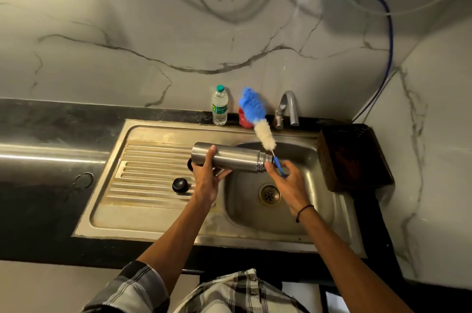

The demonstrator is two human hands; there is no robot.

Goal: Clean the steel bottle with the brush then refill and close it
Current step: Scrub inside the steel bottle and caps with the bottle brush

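The steel bottle (235, 157) lies on its side above the sink (319, 154), its open mouth pointing right. My left hand (207, 172) grips its base end from below. My right hand (287, 180) holds the blue handle of the bottle brush (265, 135) just beside the bottle's mouth. The brush's white and blue bristle head points up and away, outside the bottle. A black cap (180, 184) sits on the ribbed drainboard (143, 172). Another dark piece (190, 163) shows partly behind the bottle's base.
A plastic water bottle with a green cap (219, 108) and a red cup (244, 118) stand at the back of the sink. The steel tap (290, 108) is at the back right. A dark tray (355, 154) lies right of the basin. Black counter (38, 159) extends left.
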